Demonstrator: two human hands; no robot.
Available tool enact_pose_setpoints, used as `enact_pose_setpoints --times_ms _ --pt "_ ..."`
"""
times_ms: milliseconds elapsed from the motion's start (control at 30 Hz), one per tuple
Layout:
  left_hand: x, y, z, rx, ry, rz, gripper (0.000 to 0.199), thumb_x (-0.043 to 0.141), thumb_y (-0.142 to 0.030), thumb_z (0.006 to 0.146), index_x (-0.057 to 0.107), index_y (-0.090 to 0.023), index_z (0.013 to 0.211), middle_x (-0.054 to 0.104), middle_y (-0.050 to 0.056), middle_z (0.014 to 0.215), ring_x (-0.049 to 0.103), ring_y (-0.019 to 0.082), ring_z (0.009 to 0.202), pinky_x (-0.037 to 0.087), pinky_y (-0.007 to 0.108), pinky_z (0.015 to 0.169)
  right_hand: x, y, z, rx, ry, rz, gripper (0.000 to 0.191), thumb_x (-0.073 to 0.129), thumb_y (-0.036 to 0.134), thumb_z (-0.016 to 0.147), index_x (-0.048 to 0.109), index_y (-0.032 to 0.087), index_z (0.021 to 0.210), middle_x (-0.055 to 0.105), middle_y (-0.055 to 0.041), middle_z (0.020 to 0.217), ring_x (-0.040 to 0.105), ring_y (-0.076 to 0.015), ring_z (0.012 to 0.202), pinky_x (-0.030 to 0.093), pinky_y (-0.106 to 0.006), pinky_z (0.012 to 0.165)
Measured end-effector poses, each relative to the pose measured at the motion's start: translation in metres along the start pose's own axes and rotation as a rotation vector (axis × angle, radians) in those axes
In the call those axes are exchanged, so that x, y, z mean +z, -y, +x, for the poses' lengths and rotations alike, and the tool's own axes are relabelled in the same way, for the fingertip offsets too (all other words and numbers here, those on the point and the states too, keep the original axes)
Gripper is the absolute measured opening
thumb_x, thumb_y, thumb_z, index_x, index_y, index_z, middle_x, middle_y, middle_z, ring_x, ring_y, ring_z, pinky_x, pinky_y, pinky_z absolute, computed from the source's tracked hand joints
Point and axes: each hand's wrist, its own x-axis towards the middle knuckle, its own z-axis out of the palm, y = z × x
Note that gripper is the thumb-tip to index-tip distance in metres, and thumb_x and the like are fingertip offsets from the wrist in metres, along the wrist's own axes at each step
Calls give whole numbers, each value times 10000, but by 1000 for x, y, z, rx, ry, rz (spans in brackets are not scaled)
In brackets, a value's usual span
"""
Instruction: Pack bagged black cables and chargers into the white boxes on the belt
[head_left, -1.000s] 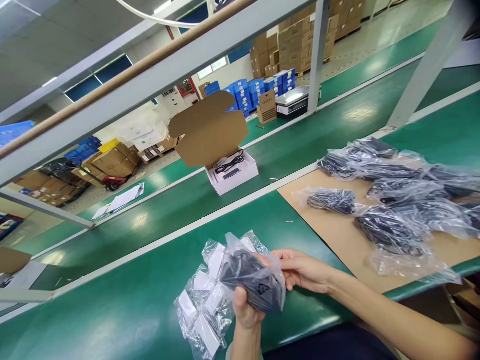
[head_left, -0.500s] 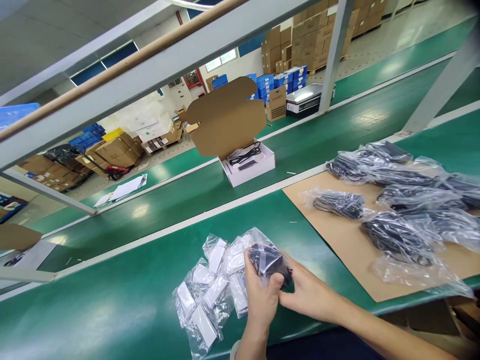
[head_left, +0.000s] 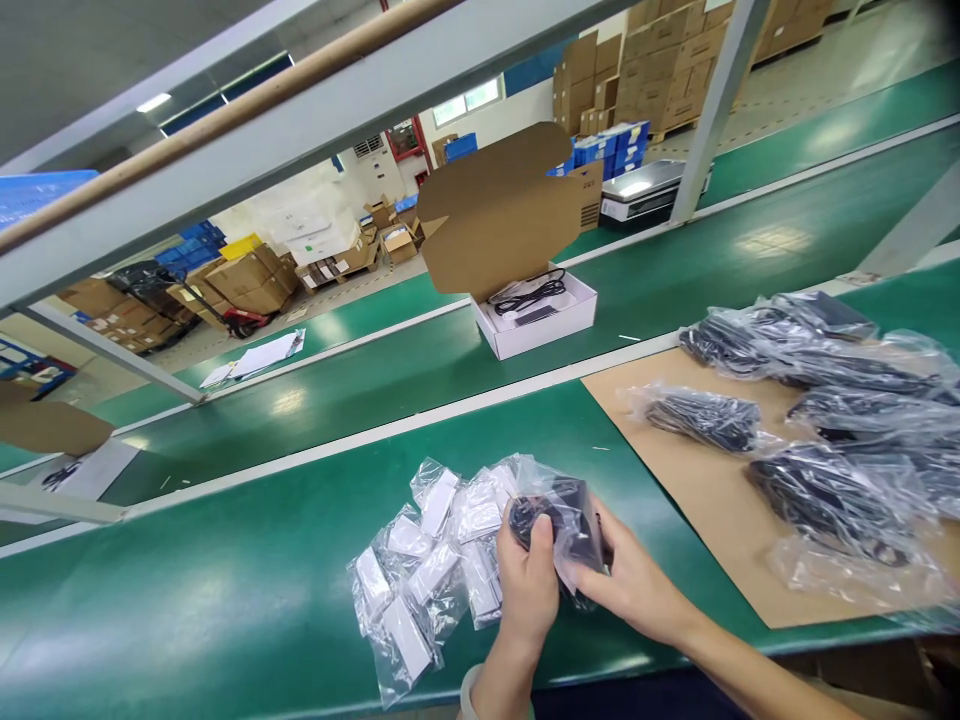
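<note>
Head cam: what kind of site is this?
Most likely a factory packing line. Green conveyor belts carry an open white box with a cable inside, stacked cardboard cartons fill the floor behind, and both hands, left hand and right hand, hold a bagged black part.

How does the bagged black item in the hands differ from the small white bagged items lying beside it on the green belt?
The clear-bagged black item is dark and bulkier, gripped by the left hand and right hand; the small white bagged items are pale, flat, many, lying loose on the green belt. Both are in clear plastic bags.
</note>
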Motion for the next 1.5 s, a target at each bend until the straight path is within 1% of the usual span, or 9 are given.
enact_pose_setpoints --times_ms 167,500,667,800,900,1033,1133,1300,1500 --pt "2 -3 6 83 50 34 357 563 -480 910 612 -127 925 628 66 875 573 194 828 447 305 802 -11 -17 -2 -43 27 60 617 633 352 799 398 171 1340 525 -158 1279 533 -314 1144 488 -406 937" --pt "0 5 8 102 180 -27 455 526 -540 913 576 -153 1147 609 85 1022 563 217 954 421 332 921 -12 -16 5 -34 30 -10 652 648 192 752 406 210 1357 530 -119 1289 543 -278 1151 473 -377 971" --pt "8 -1 11 114 101 -51 366 514 -473 936 623 -141 1043 633 83 962 575 208 899 435 337 916 -9 -22 2 -134 -65 90 603 646 175 755 449 219 1324 559 -121 1265 566 -281 1130 508 -362 927" --pt "6 3 14 88 68 -42 449 476 -538 934 639 -137 1055 657 111 1028 599 242 947 450 355 914 -18 -19 3 -146 60 -4 619 624 154 745 452 211 1338 526 -121 1307 538 -289 1166 459 -394 994" --pt "3 4 14 30 188 -96 636 389 -659 910 615 -127 1176 619 152 1195 559 302 1112 413 414 1007 -27 -9 8 -151 172 -109 608 599 147 731 478 191 1325 546 -116 1270 530 -295 1166 454 -396 998" --pt "4 3 12 23 193 -35 673 308 -657 930 575 -127 1248 565 157 1290 489 296 1221 339 419 1084 -28 0 12 -84 185 -180 694 595 131 712 403 214 1373 554 -101 1229 554 -280 1110 499 -359 922" --pt "7 4 11 42 117 35 586 336 -590 960 582 -126 1218 598 152 1235 539 274 1150 385 400 1035 -24 -2 13 -60 113 -171 666 604 156 729 388 207 1357 567 -97 1173 580 -261 1035 520 -331 852" --pt "12 9 13 123 180 -18 578 392 -597 941 605 -121 1192 624 154 1196 569 299 1105 442 403 966 -26 -4 13 -113 147 -94 567 576 142 697 447 173 1249 600 -64 992 610 -212 837 529 -287 738" --pt "14 8 13 51 140 -98 697 197 -633 949 548 -137 1290 525 146 1348 457 309 1260 315 431 1108 -20 -1 13 -18 103 -253 564 614 95 675 440 222 1196 604 -21 926 605 -205 804 513 -274 680"
